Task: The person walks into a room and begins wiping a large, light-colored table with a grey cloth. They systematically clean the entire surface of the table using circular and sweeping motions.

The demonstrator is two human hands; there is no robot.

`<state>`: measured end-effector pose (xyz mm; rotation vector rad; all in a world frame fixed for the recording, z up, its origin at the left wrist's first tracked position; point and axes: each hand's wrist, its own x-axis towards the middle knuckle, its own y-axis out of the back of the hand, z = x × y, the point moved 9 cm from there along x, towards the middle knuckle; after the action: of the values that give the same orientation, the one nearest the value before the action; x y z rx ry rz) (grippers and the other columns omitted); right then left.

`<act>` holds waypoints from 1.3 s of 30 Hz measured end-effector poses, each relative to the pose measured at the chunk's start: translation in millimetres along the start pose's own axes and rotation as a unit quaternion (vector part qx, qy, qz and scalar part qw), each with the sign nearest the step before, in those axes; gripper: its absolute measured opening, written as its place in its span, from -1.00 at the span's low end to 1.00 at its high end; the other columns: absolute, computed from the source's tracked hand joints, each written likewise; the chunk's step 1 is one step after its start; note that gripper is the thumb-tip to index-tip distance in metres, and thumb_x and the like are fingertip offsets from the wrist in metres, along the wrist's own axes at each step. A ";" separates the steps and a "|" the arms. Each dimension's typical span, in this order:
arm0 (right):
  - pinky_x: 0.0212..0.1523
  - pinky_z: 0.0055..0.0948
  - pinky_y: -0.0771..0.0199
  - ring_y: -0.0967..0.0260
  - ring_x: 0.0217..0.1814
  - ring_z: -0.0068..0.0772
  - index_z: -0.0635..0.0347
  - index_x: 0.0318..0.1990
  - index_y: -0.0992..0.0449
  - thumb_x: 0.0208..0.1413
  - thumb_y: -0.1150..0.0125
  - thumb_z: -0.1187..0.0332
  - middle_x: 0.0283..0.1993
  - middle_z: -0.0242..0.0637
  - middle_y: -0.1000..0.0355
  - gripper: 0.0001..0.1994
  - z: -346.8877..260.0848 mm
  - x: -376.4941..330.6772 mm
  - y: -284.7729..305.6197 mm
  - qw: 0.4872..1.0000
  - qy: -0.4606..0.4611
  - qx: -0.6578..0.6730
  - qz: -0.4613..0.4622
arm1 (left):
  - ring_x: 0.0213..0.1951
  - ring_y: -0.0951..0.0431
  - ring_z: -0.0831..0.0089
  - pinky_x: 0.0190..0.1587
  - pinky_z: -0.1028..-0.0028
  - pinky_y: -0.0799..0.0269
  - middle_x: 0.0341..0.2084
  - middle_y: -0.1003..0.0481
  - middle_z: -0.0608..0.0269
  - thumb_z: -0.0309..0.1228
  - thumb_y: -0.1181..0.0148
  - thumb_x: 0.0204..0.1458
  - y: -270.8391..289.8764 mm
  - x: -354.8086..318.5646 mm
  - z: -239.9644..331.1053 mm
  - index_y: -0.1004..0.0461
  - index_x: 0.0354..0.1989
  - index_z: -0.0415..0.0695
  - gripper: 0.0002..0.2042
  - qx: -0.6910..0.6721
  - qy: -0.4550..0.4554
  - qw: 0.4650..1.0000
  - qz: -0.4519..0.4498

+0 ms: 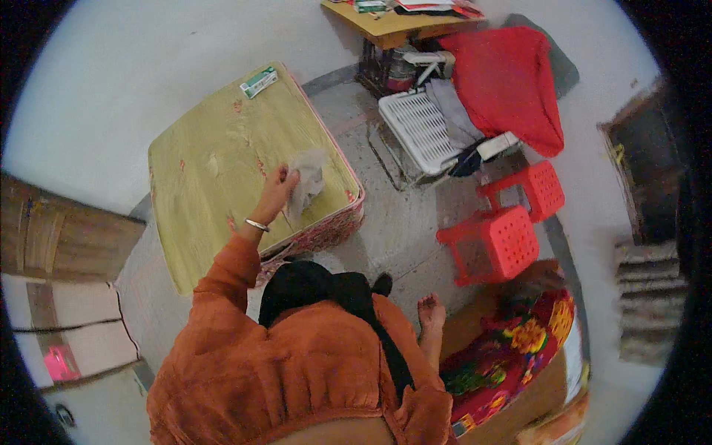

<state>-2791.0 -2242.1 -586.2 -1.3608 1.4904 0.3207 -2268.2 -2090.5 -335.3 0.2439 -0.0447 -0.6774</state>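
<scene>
My left hand [275, 194] reaches out over a low table with a yellow top [200, 178] and a pink floral edge. It grips a crumpled pale grey cloth [308, 180], which is pressed on the yellow surface near the table's right edge. A thin bangle sits on that wrist, and the sleeve is orange. A small green and white box [259, 81] lies at the table's far corner. My right hand is hidden from view.
Two red plastic stools [497, 241] [538, 189] stand on the floor to the right. Beyond them are a white plastic crate [419, 130], a red cloth [512, 78] and a wooden table [393, 28]. A floral cushion [512, 348] lies at lower right, and a wooden door [59, 237] is at left.
</scene>
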 end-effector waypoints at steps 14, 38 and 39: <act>-0.32 -0.37 -0.40 -0.31 -0.42 -0.41 0.12 -0.42 -0.41 0.05 -0.16 0.35 -0.47 -0.37 -0.35 -0.91 -25.4 91.4 -252.1 0.933 -0.091 -0.261 -0.229 | 0.02 -0.38 0.40 0.03 0.42 -0.33 0.03 -0.33 0.21 -0.31 -0.10 0.10 17.2 6.7 146.0 -0.18 0.18 -0.14 -0.53 -0.371 -0.071 0.919 0.112; 0.24 0.16 0.08 0.18 0.38 0.07 -0.21 0.22 -0.22 -0.04 -0.15 0.09 0.38 -0.16 0.09 -0.41 278.2 -78.5 -487.0 -0.031 0.430 -0.542 -0.721 | 0.34 0.36 -0.12 0.28 -0.04 0.24 0.31 0.38 -0.21 -0.03 -0.50 -0.53 13.9 -68.1 -168.4 0.30 0.29 -0.35 0.28 0.389 0.271 0.869 0.143; 0.23 0.18 0.08 0.19 0.39 0.06 -0.23 0.23 -0.21 -0.02 -0.13 0.09 0.38 -0.18 0.10 -0.42 282.4 -74.4 -491.5 -0.044 0.435 -0.529 -0.727 | 0.34 0.35 -0.11 0.28 -0.04 0.24 0.31 0.38 -0.21 -0.06 -0.52 -0.54 14.1 -65.9 -161.1 0.30 0.29 -0.36 0.28 0.386 0.276 0.870 0.134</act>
<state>-2248.7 -2142.1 -435.5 1.8447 0.6891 0.7348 -2291.6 -2005.1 -485.8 1.1791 0.2033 -0.2599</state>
